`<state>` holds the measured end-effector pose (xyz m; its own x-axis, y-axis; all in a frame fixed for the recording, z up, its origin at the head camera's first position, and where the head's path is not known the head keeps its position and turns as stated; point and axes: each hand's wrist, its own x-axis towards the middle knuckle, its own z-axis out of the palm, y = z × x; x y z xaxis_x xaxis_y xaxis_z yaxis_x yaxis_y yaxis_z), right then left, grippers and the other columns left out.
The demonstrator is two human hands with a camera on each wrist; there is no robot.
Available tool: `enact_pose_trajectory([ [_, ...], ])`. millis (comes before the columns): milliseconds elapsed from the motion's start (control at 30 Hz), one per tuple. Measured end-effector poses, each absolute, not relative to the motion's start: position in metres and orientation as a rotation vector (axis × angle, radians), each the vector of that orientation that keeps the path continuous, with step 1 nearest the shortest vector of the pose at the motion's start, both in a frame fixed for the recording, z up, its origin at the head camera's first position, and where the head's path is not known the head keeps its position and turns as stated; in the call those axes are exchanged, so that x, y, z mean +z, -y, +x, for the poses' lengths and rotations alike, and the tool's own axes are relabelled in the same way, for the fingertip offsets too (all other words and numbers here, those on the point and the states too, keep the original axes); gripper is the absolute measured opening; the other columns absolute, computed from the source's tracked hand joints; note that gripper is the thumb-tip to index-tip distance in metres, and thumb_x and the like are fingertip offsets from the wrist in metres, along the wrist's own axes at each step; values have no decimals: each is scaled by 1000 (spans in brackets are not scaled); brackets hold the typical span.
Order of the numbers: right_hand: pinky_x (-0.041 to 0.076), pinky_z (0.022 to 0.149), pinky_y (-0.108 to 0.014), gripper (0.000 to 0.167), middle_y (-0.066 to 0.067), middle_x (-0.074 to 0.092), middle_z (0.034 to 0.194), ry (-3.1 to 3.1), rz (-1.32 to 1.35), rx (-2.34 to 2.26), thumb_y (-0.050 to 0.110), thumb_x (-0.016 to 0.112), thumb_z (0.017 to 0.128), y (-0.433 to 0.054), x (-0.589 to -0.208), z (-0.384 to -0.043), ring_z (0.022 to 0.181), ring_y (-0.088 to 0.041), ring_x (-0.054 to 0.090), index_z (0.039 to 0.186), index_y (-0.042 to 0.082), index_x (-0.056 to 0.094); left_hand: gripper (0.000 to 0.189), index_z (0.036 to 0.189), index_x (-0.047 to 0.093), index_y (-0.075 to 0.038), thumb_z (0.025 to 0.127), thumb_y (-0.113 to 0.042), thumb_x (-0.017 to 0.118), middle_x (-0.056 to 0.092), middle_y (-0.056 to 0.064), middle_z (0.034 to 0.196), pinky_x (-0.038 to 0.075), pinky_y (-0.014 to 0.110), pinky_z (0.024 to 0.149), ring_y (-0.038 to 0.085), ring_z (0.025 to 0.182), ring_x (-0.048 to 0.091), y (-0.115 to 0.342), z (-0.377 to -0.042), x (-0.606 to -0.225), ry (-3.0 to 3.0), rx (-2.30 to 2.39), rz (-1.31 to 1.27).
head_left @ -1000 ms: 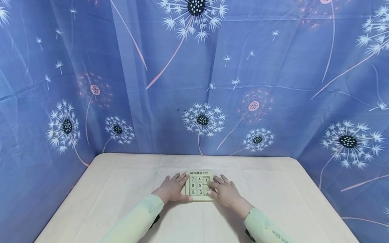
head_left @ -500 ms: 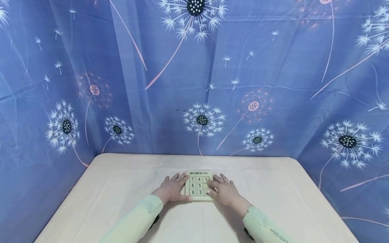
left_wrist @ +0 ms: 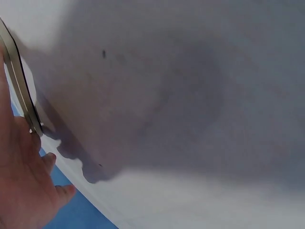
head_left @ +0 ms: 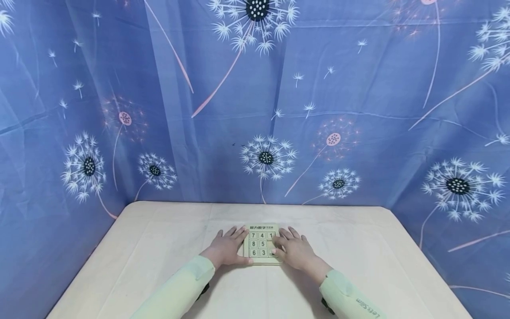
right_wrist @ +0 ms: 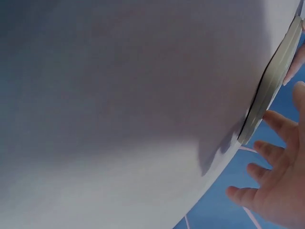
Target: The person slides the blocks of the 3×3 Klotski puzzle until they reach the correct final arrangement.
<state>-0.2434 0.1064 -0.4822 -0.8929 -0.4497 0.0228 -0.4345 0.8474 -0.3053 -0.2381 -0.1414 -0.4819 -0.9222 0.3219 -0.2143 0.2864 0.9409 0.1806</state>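
A pale green sliding number puzzle (head_left: pixel 260 261) lies flat on the table, with 7, 4, 1 along its top row. Below are 8 and 5, then 6 and 3; the lower right tile is mostly covered by a thumb. My left hand (head_left: pixel 228 249) lies along the puzzle's left side, fingers spread, thumb at the lower left corner. My right hand (head_left: pixel 296 253) reaches over the right side, its index fingertip near the bottom of the 1 tile (head_left: pixel 271 235) and its thumb over the lower right. The wrist views show the puzzle's edge (left_wrist: pixel 24 83) beside the hands.
The pale table (head_left: pixel 167 235) has rounded back corners. A blue curtain (head_left: pixel 215 168) with dandelion prints hangs behind it and at both sides. Light green sleeves (head_left: pixel 179 283) cover both forearms.
The 1 tile has slid up slightly, level with 7 and 4. Both hands keep nearly the same places.
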Motion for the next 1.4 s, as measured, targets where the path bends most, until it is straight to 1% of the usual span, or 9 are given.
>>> enact_pose_trajectory([
  [167, 39, 111, -75, 46, -24, 52, 152, -2985, -787, -495, 39, 62, 100, -112, -480, -240, 144, -51, 44, 135, 9, 66, 98, 162, 32, -19, 87, -75, 61, 30, -1, 171, 26, 58, 128, 27, 159, 28, 141, -239, -486, -2872, 159, 486],
  [300, 41, 110, -74, 46, -26, 52, 152, -2990, -831, -500, 39, 60, 101, -119, -479, -234, 143, -51, 45, 137, 9, 65, 98, 162, 32, -19, 87, -75, 60, 30, -2, 171, 25, 58, 129, 26, 159, 28, 141, -240, -487, -2887, 141, 498],
  [567, 39, 107, -78, 51, -25, 49, 155, -2950, -880, -472, 41, 60, 101, -128, -474, -215, 144, -52, 43, 141, 10, 61, 98, 161, 35, -17, 86, -74, 63, 33, 0, 170, 26, 59, 128, 27, 158, 29, 142, -240, -487, -2896, 155, 509],
  [800, 35, 110, -79, 56, -23, 45, 159, -2896, -842, -444, 48, 58, 100, -128, -475, -201, 148, -51, 38, 144, 13, 59, 97, 161, 36, -16, 86, -73, 63, 34, 0, 169, 28, 59, 127, 28, 158, 31, 143, -239, -488, -2904, 161, 516],
  [1000, 34, 111, -80, 55, -22, 45, 159, -2897, -817, -432, 48, 60, 98, -128, -478, -196, 149, -50, 37, 141, 13, 61, 97, 161, 35, -17, 87, -73, 63, 33, 0, 169, 28, 59, 127, 28, 158, 31, 142, -238, -487, -2899, 173, 505],
  [1233, 34, 111, -80, 55, -21, 50, 156, -2935, -831, -435, 47, 63, 97, -121, -477, -192, 148, -49, 40, 135, 9, 65, 96, 161, 35, -17, 87, -72, 63, 33, 0, 170, 28, 60, 127, 29, 158, 31, 142, -237, -484, -2894, 185, 498],
  [1400, 35, 109, -80, 52, -19, 52, 154, -2966, -808, -430, 47, 64, 96, -118, -476, -190, 147, -48, 42, 133, 9, 67, 96, 162, 33, -17, 88, -72, 62, 32, 0, 170, 27, 60, 128, 28, 158, 30, 141, -238, -483, -2886, 174, 484],
])
